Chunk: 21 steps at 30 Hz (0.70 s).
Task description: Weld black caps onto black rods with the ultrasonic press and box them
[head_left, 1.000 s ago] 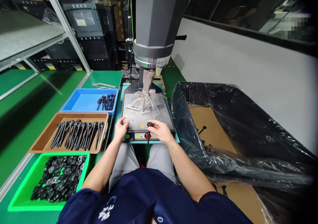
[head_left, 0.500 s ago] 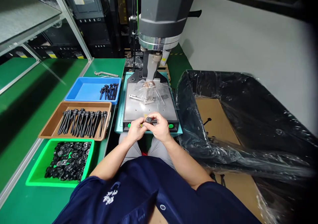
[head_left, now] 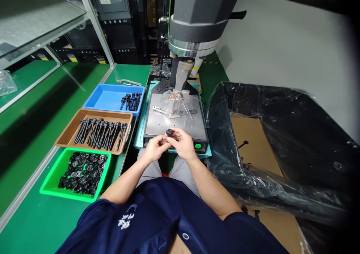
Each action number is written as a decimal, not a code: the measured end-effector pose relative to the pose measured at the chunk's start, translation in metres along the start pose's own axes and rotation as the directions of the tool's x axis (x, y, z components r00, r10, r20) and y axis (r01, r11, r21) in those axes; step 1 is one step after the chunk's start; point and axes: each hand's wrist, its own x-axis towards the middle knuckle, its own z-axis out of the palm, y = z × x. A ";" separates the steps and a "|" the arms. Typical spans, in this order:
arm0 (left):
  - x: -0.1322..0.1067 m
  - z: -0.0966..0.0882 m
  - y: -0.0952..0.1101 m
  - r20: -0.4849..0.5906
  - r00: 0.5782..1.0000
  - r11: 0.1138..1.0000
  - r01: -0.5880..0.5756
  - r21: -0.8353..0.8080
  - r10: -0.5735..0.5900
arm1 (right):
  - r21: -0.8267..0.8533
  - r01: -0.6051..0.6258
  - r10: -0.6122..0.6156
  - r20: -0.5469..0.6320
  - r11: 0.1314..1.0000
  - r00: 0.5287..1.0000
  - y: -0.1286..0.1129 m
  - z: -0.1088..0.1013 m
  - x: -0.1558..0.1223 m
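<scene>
My left hand (head_left: 155, 148) and my right hand (head_left: 182, 143) meet in front of the press machine's base (head_left: 176, 123), just above its green button (head_left: 198, 146). Both are closed around a small black pin-like part (head_left: 169, 133) whose round head sticks up between the fingers. Above the metal plate hangs the machine's grey head (head_left: 198, 17), with a horn (head_left: 181, 75) over a fixture wrapped in clear film (head_left: 177, 102).
To the left sit a blue tray (head_left: 108, 98) with a few black pins, a brown tray (head_left: 70, 132) with a row of pins, and a green tray (head_left: 54, 175) of black caps. A black-bag-lined cardboard box (head_left: 253, 141) stands at the right. A wrench (head_left: 128, 82) lies behind the blue tray.
My left hand came off the machine's front edge and joined my right hand on the black part. Both hands stay together in front of the base while the view shifts.
</scene>
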 end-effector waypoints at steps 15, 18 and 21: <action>-0.064 -0.138 0.080 -0.529 0.845 0.750 0.304 0.587 0.072 | 0.153 -0.131 0.115 0.112 0.979 0.987 0.030 0.004 -0.001; -0.066 -0.203 0.094 -0.687 0.718 0.506 0.554 0.661 0.111 | 0.173 -0.181 0.162 0.117 0.968 0.980 0.033 0.004 -0.005; -0.061 -0.263 0.094 -0.804 0.587 0.304 0.753 0.584 0.094 | 0.168 -0.222 0.198 0.146 0.960 0.969 0.032 0.005 -0.008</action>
